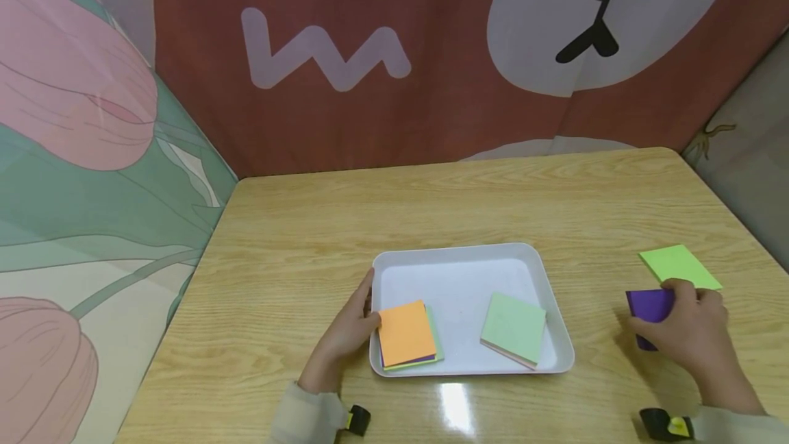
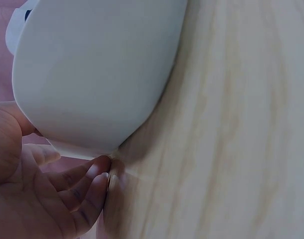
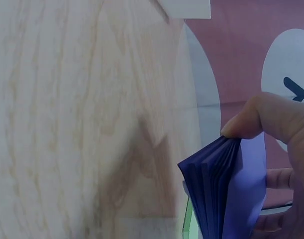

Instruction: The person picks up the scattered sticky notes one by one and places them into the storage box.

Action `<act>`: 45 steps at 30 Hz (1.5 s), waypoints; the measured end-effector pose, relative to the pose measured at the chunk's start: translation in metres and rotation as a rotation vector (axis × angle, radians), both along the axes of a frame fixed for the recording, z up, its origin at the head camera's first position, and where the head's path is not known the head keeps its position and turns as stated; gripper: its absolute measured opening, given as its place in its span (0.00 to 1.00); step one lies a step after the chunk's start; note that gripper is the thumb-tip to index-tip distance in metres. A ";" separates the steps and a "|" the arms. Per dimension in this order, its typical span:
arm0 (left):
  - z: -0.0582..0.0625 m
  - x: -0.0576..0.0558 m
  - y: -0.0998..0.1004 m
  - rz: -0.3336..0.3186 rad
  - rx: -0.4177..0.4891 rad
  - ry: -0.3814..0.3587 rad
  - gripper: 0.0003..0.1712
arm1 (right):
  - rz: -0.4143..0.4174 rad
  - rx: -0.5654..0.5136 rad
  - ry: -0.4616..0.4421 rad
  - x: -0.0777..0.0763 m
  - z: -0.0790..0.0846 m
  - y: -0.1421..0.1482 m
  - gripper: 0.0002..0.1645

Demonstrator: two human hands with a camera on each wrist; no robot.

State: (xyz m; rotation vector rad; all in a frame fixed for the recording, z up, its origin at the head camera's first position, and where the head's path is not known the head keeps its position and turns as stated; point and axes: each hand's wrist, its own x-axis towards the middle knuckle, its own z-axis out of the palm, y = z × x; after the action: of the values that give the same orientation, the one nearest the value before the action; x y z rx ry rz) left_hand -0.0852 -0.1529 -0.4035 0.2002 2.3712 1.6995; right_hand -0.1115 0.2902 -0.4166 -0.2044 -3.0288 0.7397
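Note:
A white tray (image 1: 462, 279) lies on the wooden table, its left side gripped by my left hand (image 1: 345, 331). In the left wrist view the thumb is at the tray's rim, and the other fingers curl near its lower edge. On the right, my right hand (image 1: 693, 324) pinches a purple sticky note pad (image 1: 650, 307). The right wrist view shows this purple pad (image 3: 222, 189) with its sheets fanned apart at one end. Just behind that hand lies a bright green sticky note pad (image 1: 681, 266), partly covered by the fingers.
Inside the tray, an orange pad (image 1: 407, 333) tops a stack at the front left. A pale green pad (image 1: 514, 327) sits over a pinkish layer at the right. Printed cloth (image 1: 345, 122) hangs behind the table (image 1: 296, 238).

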 end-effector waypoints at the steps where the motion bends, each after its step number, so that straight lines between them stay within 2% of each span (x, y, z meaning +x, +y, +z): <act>1: 0.000 0.000 0.000 -0.001 0.001 0.000 0.43 | 0.003 -0.002 0.006 0.000 0.000 -0.001 0.50; 8: 0.000 0.001 0.000 0.004 -0.003 -0.003 0.43 | 0.022 -0.014 0.046 0.000 0.002 -0.006 0.47; 18: 0.001 0.001 0.000 0.018 -0.016 -0.008 0.43 | 0.037 -0.033 0.029 -0.003 0.003 -0.015 0.48; 38: 0.002 0.001 0.000 0.028 -0.015 -0.006 0.43 | 0.066 -0.036 0.061 -0.004 0.006 -0.024 0.46; 45: -0.034 -0.008 -0.009 0.028 -0.017 0.018 0.46 | 0.093 -0.044 0.092 -0.004 0.007 -0.027 0.45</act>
State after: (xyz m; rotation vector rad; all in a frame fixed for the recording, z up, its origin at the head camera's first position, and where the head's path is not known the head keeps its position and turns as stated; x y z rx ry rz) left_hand -0.0927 -0.1614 -0.4377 0.1813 2.4110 1.6964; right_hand -0.1155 0.2628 -0.4099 -0.0288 -2.9541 0.7987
